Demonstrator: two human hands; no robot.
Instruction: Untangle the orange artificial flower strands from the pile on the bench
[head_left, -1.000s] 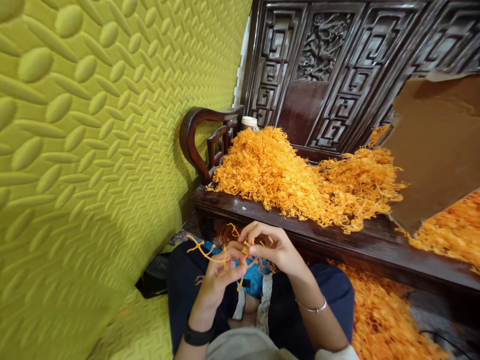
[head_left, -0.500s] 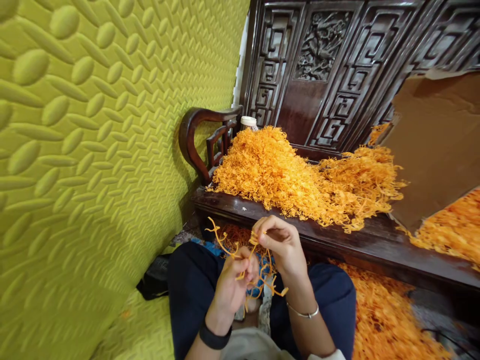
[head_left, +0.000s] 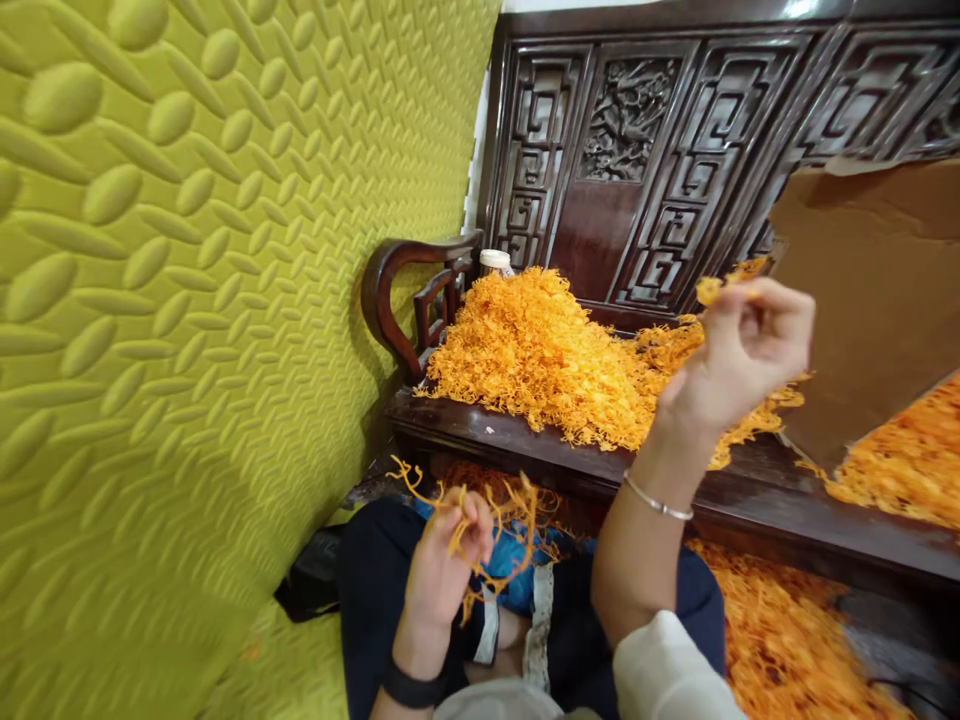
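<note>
Above my lap, my left hand (head_left: 448, 560) is closed around a tangle of thin, branching orange strands (head_left: 534, 515), their loose ends sticking out on both sides. My right hand (head_left: 739, 350) is raised over the bench at the right, thumb and fingertips pinched together. A small curly orange piece (head_left: 709, 291) shows at those fingertips, slightly blurred. Behind and below that hand, a big pile of similar curly orange pieces (head_left: 540, 350) lies on the dark wooden bench (head_left: 465, 412). The right forearm hides part of the bench edge.
A brown cardboard sheet (head_left: 862, 310) stands on the bench at the right, with more orange pieces (head_left: 907, 450) beyond it. A white-lidded container (head_left: 495, 259) is behind the pile. Orange strands (head_left: 772, 630) cover the floor at right. A padded yellow-green wall (head_left: 187, 350) rises at left.
My right hand has moved away from the left, up and to the right, carrying a small orange piece. The left hand has shifted slightly left, keeping its strands.
</note>
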